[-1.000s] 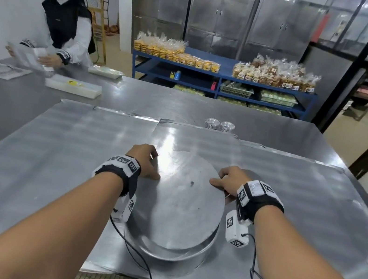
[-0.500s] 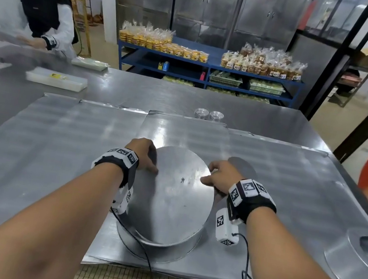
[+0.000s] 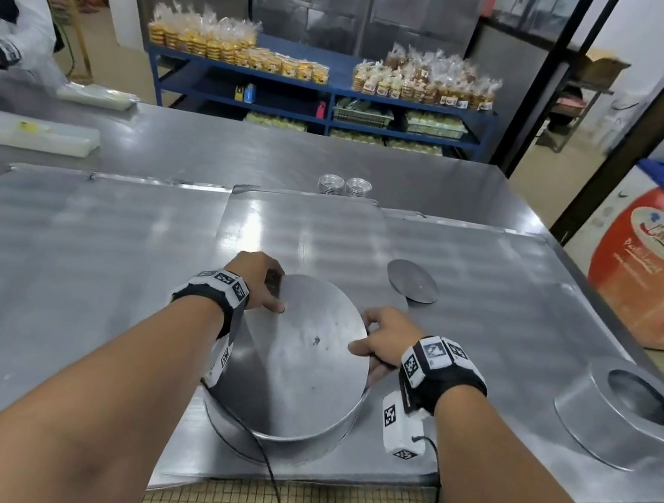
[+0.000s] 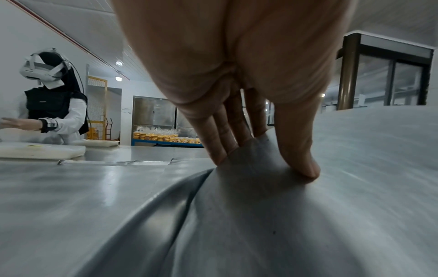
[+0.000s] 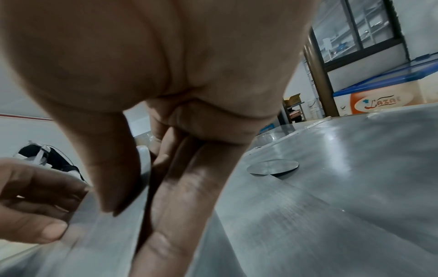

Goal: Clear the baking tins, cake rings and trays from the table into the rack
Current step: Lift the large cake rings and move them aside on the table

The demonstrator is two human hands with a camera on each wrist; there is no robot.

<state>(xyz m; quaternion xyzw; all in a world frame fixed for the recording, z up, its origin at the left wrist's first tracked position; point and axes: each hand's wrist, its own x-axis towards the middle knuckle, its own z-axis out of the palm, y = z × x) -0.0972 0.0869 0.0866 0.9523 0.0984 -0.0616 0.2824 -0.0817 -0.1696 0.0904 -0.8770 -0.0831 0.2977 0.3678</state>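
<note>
A large round metal disc (image 3: 302,357) sits tilted in the top of a round cake tin (image 3: 302,436) near the table's front edge. My left hand (image 3: 260,283) pinches the disc's far left edge, thumb (image 4: 298,150) on top and fingers (image 4: 220,142) beneath the disc (image 4: 284,224). My right hand (image 3: 379,339) grips the right edge, thumb (image 5: 113,168) above and fingers (image 5: 180,187) under it. A second, cone-sided tin (image 3: 624,418) stands at the right. A small flat disc (image 3: 413,281) lies behind my right hand.
Large flat metal trays (image 3: 77,251) cover the steel table under the tins. Two stacks of small foil cups (image 3: 344,186) stand further back. Another person (image 3: 3,16) works at the far left beside white plastic packs (image 3: 32,132). A blue shelf (image 3: 324,86) of bagged goods stands behind.
Both hands keep their hold on the large disc, which now sits more tilted in the tin. The view has swung right, bringing the small disc and the second tin into sight.
</note>
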